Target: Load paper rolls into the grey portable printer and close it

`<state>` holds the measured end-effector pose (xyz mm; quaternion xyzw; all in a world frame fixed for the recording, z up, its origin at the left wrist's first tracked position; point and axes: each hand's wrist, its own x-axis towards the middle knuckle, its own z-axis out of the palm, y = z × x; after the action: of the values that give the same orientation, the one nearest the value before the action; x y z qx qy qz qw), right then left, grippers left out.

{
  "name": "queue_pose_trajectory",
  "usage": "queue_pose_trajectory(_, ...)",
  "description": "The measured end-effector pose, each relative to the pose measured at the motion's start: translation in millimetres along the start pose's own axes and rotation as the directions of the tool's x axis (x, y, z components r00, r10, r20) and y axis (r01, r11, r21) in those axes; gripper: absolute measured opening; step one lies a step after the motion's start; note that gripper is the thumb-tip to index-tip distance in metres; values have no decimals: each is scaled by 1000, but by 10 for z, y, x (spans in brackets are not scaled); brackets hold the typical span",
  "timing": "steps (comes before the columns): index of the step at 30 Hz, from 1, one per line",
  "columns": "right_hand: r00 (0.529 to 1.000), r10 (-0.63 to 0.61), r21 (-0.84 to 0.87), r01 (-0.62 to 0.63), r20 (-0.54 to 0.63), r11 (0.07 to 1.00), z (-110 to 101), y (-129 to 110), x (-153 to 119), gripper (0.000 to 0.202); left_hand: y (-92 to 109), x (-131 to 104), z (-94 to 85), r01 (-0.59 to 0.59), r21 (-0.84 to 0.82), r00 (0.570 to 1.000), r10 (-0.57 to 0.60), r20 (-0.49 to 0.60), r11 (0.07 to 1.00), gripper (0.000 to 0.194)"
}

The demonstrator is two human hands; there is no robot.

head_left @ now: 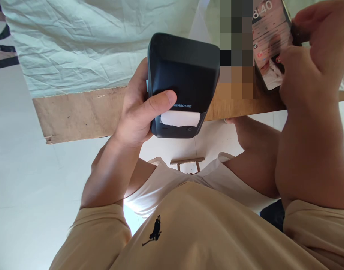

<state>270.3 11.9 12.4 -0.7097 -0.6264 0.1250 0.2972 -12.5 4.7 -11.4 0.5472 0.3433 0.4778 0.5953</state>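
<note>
My left hand (pixel 138 108) grips a dark label printer (pixel 183 75) marked NIIMBOT from its left side, with the thumb across its front. A strip of white label paper (pixel 180 119) with a torn edge sticks out of the printer's slot. The printer is held up over the table's front edge. At the upper right, my right hand (pixel 315 48) holds a smartphone (pixel 270 41) along its right side, fingers bent at the edge and thumb by the screen. The phone's screen is lit and shows a clock. Part of the fingers is out of sight behind the hand.
A wooden table (pixel 82 112) spans the front, partly covered by a wrinkled pale cloth (pixel 76 45). A pixelated patch hides the area left of the phone. Below the table are my legs, a small wooden stool (pixel 187 161) and a light tiled floor (pixel 34 187).
</note>
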Motion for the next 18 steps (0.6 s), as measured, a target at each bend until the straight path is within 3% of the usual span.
queue_pose_trajectory(3, 999, -2, 68, 5, -42, 998, 20, 64, 33, 59, -3, -11, -3, 12, 34, 1000, -13, 14, 999, 53)
queue_pose_trajectory(11, 997, -32, 272, 51, -74, 961, 56, 79, 84, 37, -19, 5, 4, -1, -43, 1000, 2, 31, 999, 47)
queue_pose_trajectory(18, 998, 8, 241, 8, -64, 970, 19, -49, 23, 33, -36, 4, -10, 3, 9, 999, -4, 46, 1000, 50)
